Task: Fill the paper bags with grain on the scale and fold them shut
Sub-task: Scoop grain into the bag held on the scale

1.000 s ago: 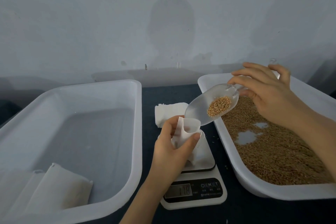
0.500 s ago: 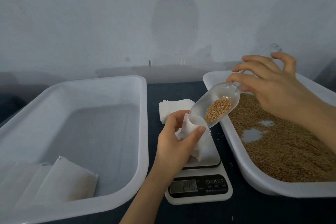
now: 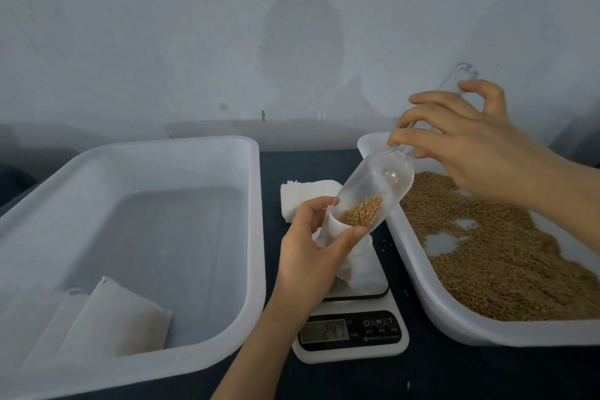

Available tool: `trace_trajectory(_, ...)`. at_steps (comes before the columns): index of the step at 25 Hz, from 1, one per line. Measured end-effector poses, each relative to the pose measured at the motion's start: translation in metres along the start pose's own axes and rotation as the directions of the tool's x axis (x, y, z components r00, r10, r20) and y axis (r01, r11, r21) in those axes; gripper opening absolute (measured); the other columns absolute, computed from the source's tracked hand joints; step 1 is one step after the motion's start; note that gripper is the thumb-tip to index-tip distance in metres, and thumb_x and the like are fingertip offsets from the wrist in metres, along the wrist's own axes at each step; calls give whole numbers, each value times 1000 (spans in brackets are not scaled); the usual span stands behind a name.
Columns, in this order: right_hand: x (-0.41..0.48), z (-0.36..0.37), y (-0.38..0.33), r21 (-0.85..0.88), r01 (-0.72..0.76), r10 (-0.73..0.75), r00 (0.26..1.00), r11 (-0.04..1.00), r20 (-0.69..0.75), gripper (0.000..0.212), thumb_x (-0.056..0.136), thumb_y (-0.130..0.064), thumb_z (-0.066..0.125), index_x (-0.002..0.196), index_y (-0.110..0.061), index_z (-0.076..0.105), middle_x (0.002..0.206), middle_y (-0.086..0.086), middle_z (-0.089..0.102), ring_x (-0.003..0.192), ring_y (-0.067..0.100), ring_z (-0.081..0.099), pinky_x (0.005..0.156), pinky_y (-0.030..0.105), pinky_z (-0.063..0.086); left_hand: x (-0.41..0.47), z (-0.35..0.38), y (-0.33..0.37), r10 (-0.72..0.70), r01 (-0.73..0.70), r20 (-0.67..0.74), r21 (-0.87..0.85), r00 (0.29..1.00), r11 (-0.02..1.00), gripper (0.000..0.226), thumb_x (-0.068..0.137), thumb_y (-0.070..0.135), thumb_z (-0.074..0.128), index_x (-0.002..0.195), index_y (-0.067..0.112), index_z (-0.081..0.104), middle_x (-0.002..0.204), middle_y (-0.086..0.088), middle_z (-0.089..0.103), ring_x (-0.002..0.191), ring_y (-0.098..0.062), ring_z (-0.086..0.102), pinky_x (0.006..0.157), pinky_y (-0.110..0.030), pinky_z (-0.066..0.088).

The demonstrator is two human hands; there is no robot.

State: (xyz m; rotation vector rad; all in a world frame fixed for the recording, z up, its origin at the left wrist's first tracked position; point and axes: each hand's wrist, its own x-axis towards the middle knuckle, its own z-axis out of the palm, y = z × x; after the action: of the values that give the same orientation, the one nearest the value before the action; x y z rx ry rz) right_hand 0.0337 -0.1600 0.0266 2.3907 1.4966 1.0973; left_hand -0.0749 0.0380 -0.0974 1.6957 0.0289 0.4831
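clear scoop (image 3: 378,187) nose-down in right hand (image 3: 470,149), paper bag (image 3: 358,268) in left hand (image 3: 308,256)

paper bag (image 3: 358,269): white, open, on scale (image 3: 383,333) | scoop (image 3: 378,185): tilted, grain (image 3: 362,216) at lip

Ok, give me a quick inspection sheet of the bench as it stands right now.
Surface: dark table, scale at centre.
Job's things: paper bag on the scale platform; clear scoop tilted, grain at its lip, at the bag's mouth; grain tub right; left tub holds filled bags; empty bags stacked behind.
Clutter: a few specks beside the scale.
Hands: left hand holds the bag's mouth; right hand grips the scoop handle.
Cables: nothing seen.
Surroundings: plain wall.
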Motion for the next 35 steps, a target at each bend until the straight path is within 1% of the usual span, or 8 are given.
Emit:
trace_trajectory(11,8,0,3,-15,0,1,1000,1000,25,54,69,13,72,112,-19,64,114,6,60,121,33,49,99,57,20,1,-1,2,-3,2,-15,-7,1000,1000,41,72,44,75,106,43,52,101,33,61,102,5,58,79,-15,52)
trace_trajectory(14,7,2,4,-7,-7,7,1000,1000,22,52,71,12,71,111,-20,63,113,5,60,120,32,48,99,52,17,1,-1,3,-5,4,-20,-14,1000,1000,40,73,43,76,106,43,52,100,33,61,102,5,58,80,-17,52)
trace_trajectory(21,-2,5,3,61,-81,79,996,995,38,33,82,-7,54,111,-18,66,110,4,61,115,32,51,98,51,17,2,-1,4,-12,12,-20,-29,1000,999,41,74,40,76,108,41,53,99,29,64,102,0,61,87,-31,55)
trace_trajectory(24,-6,8,2,92,-114,109,992,989,59,31,83,-10,56,109,-20,66,109,2,61,112,29,52,98,47,16,2,-1,3,-11,11,-2,-4,1000,1000,43,74,42,75,110,42,52,100,31,63,101,1,61,86,-27,54)
trace_trajectory(27,-13,15,3,144,-180,169,982,973,86,29,84,-9,59,109,-22,67,106,-2,61,110,27,53,98,41,14,3,-3,0,-12,13,8,-43,1000,999,36,84,51,62,116,38,55,106,18,66,103,-2,61,85,-20,51)
trace_trajectory(30,-22,23,4,191,-247,224,965,950,134,28,86,-13,55,109,-24,67,104,-5,61,110,24,51,97,36,9,4,-6,-2,-73,73,3,-145,997,987,26,99,28,43,117,33,60,108,9,67,105,-5,61,90,-20,48)
trace_trajectory(32,-27,26,5,212,-276,245,956,937,162,26,88,-18,54,109,-26,66,102,-8,60,108,20,49,95,30,7,6,-8,-3,-77,78,12,-100,997,992,29,98,15,46,116,33,60,99,10,70,96,-3,64,86,-19,50)
trace_trajectory(35,-34,28,7,235,-324,279,938,916,205,29,87,-23,48,110,-30,65,101,-15,55,108,16,47,91,23,5,9,-7,-4,-46,46,3,-45,999,998,21,93,13,57,106,26,66,93,10,72,90,-3,67,82,-22,53)
